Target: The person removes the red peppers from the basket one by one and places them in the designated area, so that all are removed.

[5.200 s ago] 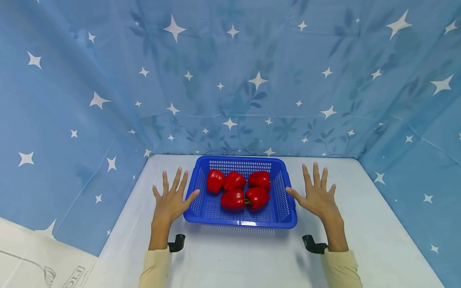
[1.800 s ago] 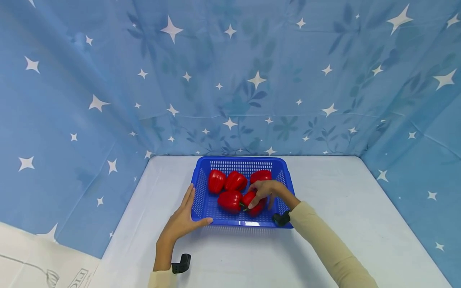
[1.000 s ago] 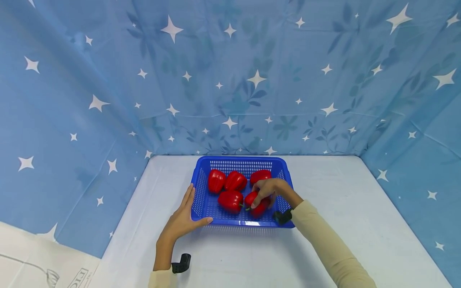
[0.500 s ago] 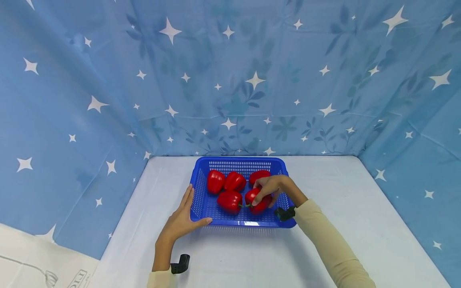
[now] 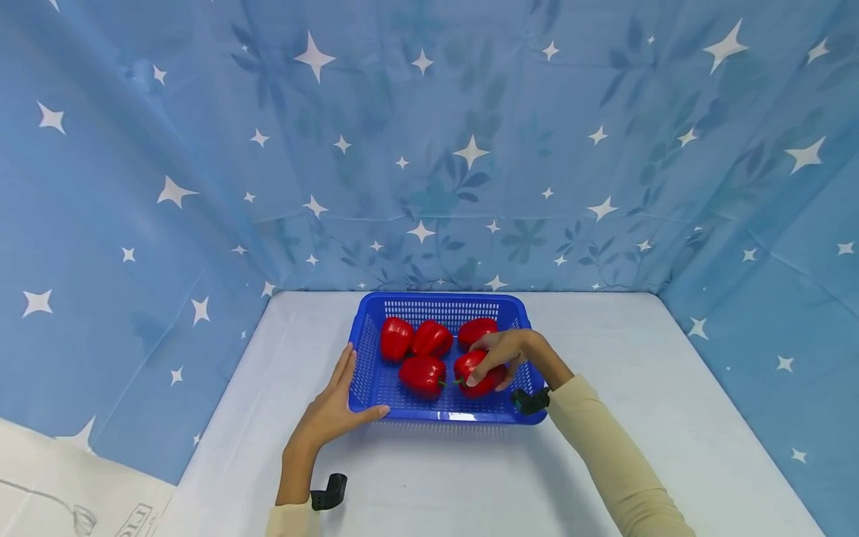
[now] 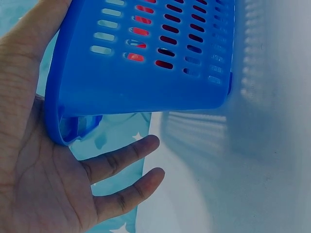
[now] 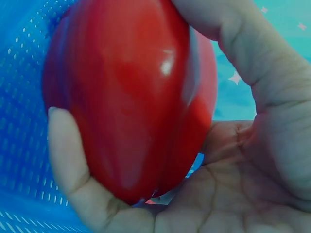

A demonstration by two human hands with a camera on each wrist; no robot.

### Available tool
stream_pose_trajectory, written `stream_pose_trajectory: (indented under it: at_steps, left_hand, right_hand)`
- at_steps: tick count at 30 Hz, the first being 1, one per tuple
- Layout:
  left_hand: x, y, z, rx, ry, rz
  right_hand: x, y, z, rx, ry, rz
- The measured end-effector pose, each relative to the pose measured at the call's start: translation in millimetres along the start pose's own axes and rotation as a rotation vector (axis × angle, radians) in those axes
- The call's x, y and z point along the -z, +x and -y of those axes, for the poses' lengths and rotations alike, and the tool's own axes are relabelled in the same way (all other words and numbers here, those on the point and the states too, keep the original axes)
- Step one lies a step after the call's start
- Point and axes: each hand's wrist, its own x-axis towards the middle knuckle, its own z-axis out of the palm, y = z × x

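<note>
one pepper (image 7: 131, 97) (in right hand (image 5: 505, 350))

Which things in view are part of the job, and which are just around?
Part of the job:
red pepper, held by the right grip
blue basket, left grip at its near left corner
four other red peppers in the basket, probably

Just around:
white table
star-print curtain
black wrist units

Red peppers (image 5: 423, 377), five, centre of frame; blue basket (image 5: 412, 413), one; left hand (image 5: 330, 410), one; right hand (image 5: 498, 358), one; black wrist devices (image 5: 330, 494), two.
</note>
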Motion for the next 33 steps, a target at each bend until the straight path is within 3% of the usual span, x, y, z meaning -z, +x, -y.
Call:
stream_pose_trajectory:
  at_steps: [16, 22, 33]
  left_hand:
    - [-0.6, -3.0, 1.4, 0.006, 0.013, 0.002]
    - [-1.5, -3.3, 0.1, 0.013, 0.013, 0.008]
    - [-1.7, -1.6, -0.2, 0.020, 0.001, 0.004]
  right_hand:
    - [2.7, -2.5, -6.6, 0.149, 0.010, -0.114]
    - [6.6, -8.3, -11.1, 0.260, 0.080, -0.144]
    - [25.1, -20.1, -19.7, 0.507, 0.222, -0.286]
